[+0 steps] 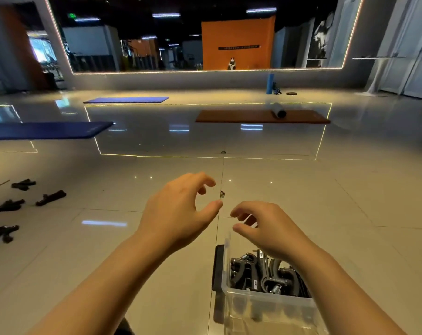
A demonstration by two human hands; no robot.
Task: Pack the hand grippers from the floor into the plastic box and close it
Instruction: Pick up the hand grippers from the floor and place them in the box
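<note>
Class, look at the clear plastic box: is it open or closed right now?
Open. The plastic box shows hand grippers inside with no lid over them.

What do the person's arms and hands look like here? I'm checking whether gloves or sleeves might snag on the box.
Both the left hand and the right hand are bare, with no gloves. Both forearms are uncovered as far as the frame shows, with no sleeves in view. No rings, watch or wristbands show on either side.

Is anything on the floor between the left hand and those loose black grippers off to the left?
No. In the head view, only bare tile lies between the left hand and the nearest gripper.
</note>
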